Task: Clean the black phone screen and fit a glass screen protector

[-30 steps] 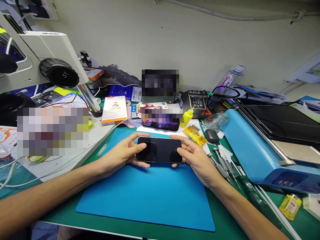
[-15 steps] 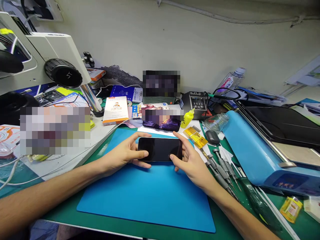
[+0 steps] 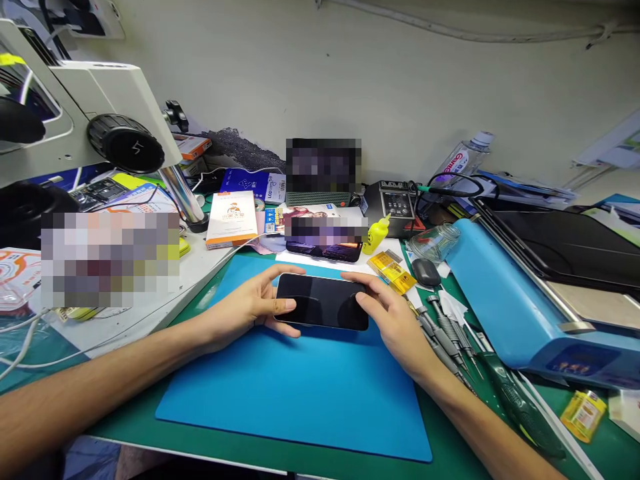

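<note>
A smartphone (image 3: 323, 307) with a dark screen lies sideways between my hands, over the blue mat (image 3: 295, 393). My left hand (image 3: 260, 303) grips its left end, thumb on the screen and fingers around the edges. At the other end, my right hand (image 3: 387, 310) has its thumb on the screen's right side and a finger along the top edge. The phone tilts slightly down to the right. Behind it stands a second phone (image 3: 325, 251) with a lit screen, partly blurred out.
A microscope (image 3: 125, 143) rises at the left. Screwdrivers (image 3: 445, 340), a yellow bottle (image 3: 376, 235) and a black oval case (image 3: 425, 272) lie right of the mat. Farther right is a blue machine (image 3: 480, 287). A white-orange box (image 3: 231, 220) stands back left.
The phone's right end has dipped toward me. My right hand has shifted a little rightward, its thumb moving to the screen's upper right and its index finger reaching along the top edge.
</note>
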